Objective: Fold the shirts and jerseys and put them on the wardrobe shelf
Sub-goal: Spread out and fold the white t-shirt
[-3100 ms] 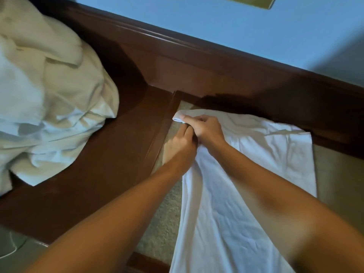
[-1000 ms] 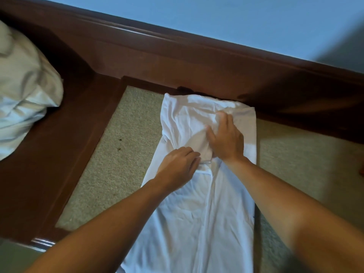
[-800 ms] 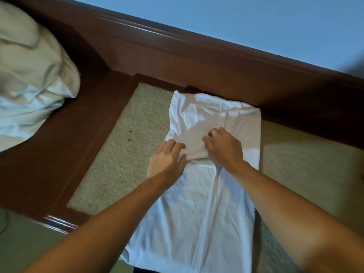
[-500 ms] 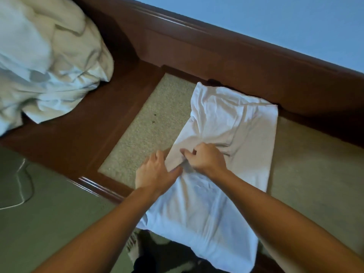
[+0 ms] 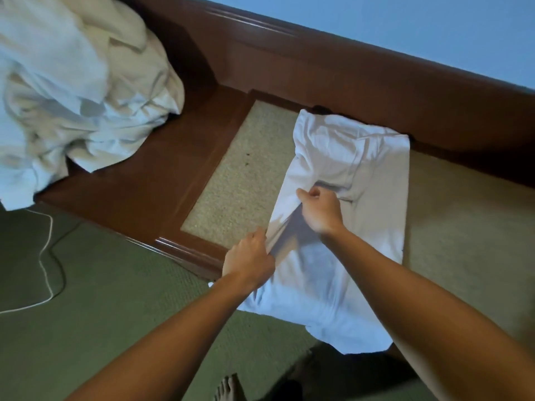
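A dark wooden frame (image 5: 150,186) with a raised back rail runs across the scene below a pale blue wall (image 5: 405,30), and inside it lies a beige woven panel (image 5: 249,180). Green carpet (image 5: 115,299) covers the floor in front. At the upper left, a large heap of crumpled white and cream garments (image 5: 72,82) sits on the frame's wooden surface, well apart from the work in hand. A white shirt (image 5: 373,175) lies lengthwise on the beige panel, its far end against the back rail and its near end hanging over the frame's front edge onto the carpet. Its left edge is lifted off the panel in a taut fold. The left hand (image 5: 249,263) is closed on that lifted edge near the front of the frame, cloth pinched between thumb and fingers. The right hand (image 5: 318,209), farther along the same edge, is curled into a loose fist gripping the fabric. A thin white cord (image 5: 46,250) snakes over the carpet at left, and bare toes (image 5: 227,386) show at the bottom edge.
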Demonstrator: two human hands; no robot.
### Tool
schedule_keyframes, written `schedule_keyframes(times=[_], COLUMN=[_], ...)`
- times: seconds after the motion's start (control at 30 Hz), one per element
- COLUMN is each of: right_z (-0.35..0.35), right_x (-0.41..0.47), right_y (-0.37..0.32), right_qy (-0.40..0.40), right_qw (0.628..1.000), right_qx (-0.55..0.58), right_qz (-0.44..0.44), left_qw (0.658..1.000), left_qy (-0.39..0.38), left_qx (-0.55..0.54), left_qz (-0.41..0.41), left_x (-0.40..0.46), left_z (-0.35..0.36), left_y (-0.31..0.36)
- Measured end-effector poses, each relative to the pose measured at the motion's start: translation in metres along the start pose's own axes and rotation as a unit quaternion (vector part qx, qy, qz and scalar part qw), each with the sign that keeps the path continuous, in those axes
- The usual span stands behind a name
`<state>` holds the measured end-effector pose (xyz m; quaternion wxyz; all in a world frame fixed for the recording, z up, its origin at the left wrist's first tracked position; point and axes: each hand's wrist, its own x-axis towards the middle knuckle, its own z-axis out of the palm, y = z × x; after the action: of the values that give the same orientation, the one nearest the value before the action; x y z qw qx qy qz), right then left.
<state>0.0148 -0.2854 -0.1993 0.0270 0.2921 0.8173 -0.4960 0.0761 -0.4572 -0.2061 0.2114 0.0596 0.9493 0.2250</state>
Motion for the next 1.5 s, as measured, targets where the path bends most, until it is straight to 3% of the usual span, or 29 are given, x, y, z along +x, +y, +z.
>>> schedule_keyframes(times=[0.13, 0.23, 0.33, 0.43, 0.73, 0.9, 1.03, 1.17, 1.5], right_z=[-0.004, -0.002, 0.008, 0.012, -0.012, -0.025, -0.029, -0.032, -0.061], right_x=[-0.018, -0.045, -0.072, -0.090, -0.109, -0.117, -0.113, -0.106, -0.051], right_y=[0.005, 0.009, 0.017, 0.026, 0.064, 0.085, 0.082, 0.072, 0.049], right_qy=[0.000, -0.117, -0.207, -0.175, -0.089, -0.072, -0.030, -0.014, 0.022], right_qw=[0.999, 0.986, 0.964, 0.971, 0.994, 0.987, 0.980, 0.985, 0.995], right_qx=[-0.044, -0.058, -0.120, -0.141, -0.010, -0.131, -0.191, -0.161, -0.059], right_qz=[0.015, 0.101, 0.114, 0.079, 0.067, 0.065, 0.039, 0.057, 0.078], left_qw=[0.997, 0.996, 0.995, 0.993, 0.984, 0.978, 0.986, 0.992, 0.995], left_qy=[-0.025, -0.032, -0.031, -0.034, -0.080, -0.112, -0.055, -0.005, -0.001], left_qx=[0.074, 0.063, 0.055, 0.064, 0.089, 0.076, 0.050, 0.023, -0.041], left_qz=[0.026, 0.046, 0.075, 0.091, 0.129, 0.159, 0.151, 0.122, 0.086], left_x=[-0.024, -0.043, -0.056, -0.068, -0.102, -0.106, -0.096, -0.081, -0.011], left_z=[0.004, 0.011, 0.021, 0.031, 0.039, 0.055, 0.050, 0.039, 0.004], left_y=[-0.003, -0.005, -0.007, -0.011, 0.001, -0.003, -0.005, -0.008, 0.013])
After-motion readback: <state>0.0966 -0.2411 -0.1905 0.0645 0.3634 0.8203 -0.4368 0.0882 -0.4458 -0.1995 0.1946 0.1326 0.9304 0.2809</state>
